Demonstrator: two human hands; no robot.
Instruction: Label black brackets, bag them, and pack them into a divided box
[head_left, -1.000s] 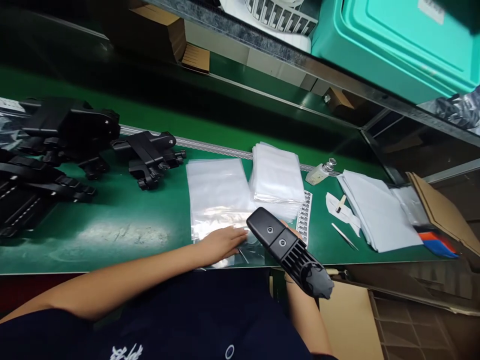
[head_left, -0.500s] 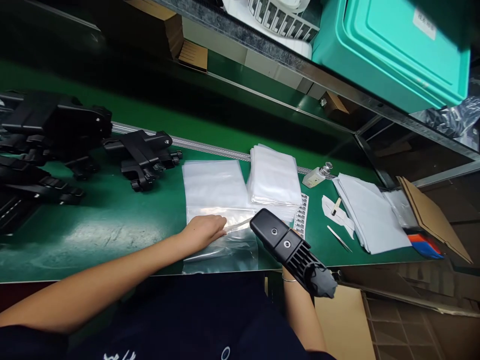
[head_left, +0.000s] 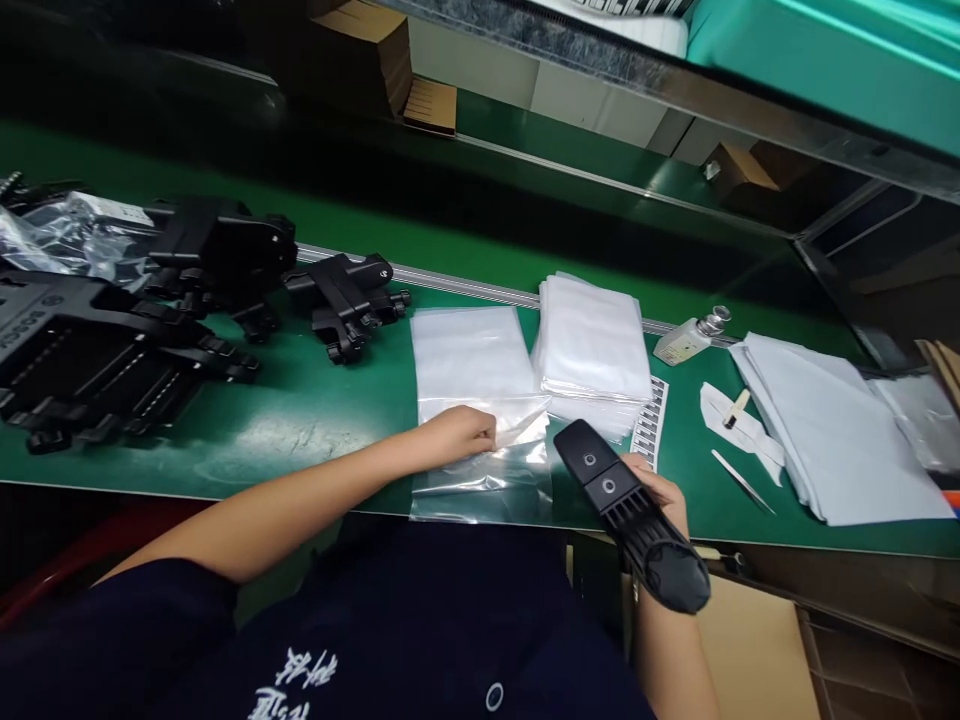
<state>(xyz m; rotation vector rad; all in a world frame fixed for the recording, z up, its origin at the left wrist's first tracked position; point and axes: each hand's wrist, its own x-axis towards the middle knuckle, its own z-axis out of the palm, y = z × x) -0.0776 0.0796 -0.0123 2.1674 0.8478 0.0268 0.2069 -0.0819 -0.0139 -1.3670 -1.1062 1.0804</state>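
Observation:
My left hand (head_left: 461, 433) pinches the near open edge of a clear plastic bag (head_left: 472, 380) that lies flat on the green conveyor belt (head_left: 300, 420), and a flap of the bag is lifted. My right hand (head_left: 660, 495) grips a long black plastic part (head_left: 630, 520) with two round screw holes and a ribbed section. It holds the part tilted just right of the bag, above the belt's near edge.
A stack of clear bags (head_left: 592, 350) lies right of the flat bag, with a label strip (head_left: 651, 425) beside it. Several black plastic assemblies (head_left: 150, 300) fill the left of the belt. A small bottle (head_left: 690, 340), tweezers (head_left: 739, 480) and white sheets (head_left: 832, 430) lie at the right.
My left hand has drawn up along the bag and now pinches its edge, lifting a flap. My right hand with the black part has shifted slightly right. The camera has tilted down.

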